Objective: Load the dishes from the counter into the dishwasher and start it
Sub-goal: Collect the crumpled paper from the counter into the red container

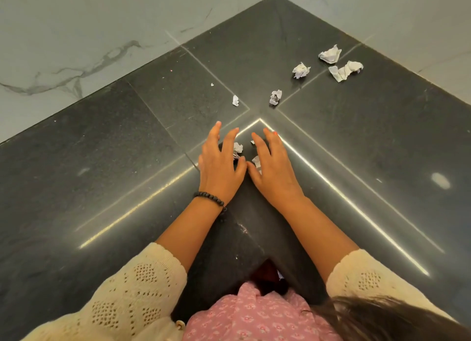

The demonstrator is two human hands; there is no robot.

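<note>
Two dark stone counter runs (382,126) meet in a corner under pale marble-veined wall tiles (63,47), with bare dark surface open to either side. No dishes or dishwasher show in this view. Cream knit sleeves (132,282) end at the forearms. Both hands lie palm down near the inner corner edge, fingers spread and straight: the left hand (220,162), with a black bead bracelet (210,198) at its wrist, and the right hand (272,167), thumbs almost touching. Small crumpled paper scraps (238,147) lie between the fingers, possibly touched. Larger paper wads (330,54) sit well apart toward the back. No writing is legible.
</note>
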